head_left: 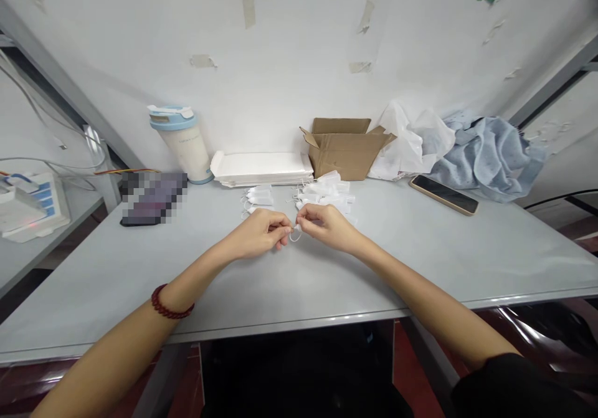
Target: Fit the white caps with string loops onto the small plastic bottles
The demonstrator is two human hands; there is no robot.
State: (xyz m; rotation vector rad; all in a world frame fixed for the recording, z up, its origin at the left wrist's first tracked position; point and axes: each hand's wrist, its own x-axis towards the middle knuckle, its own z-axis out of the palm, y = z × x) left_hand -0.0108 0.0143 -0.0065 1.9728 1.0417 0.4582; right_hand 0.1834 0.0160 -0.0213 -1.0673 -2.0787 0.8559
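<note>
My left hand [256, 234] and my right hand [328, 226] meet above the middle of the table, fingertips almost touching. Both are closed in a pinch on a thin white string loop [295, 238], which hangs between them. Whatever else the fingers cover is hidden. Just beyond my left hand lies a small row of white tags with string loops [260, 196]. A larger, overlapping pile of similar white, partly clear pieces [331, 185] lies behind my right hand.
Along the wall stand a blue-lidded cup [184, 150], a stack of white flat envelopes or cards [261, 167], an open cardboard box [346, 155] and a white plastic bag [404, 144]. A phone [443, 194] and blue cloth [490, 156] lie right; a blurred-out dark object [154, 200] lies left.
</note>
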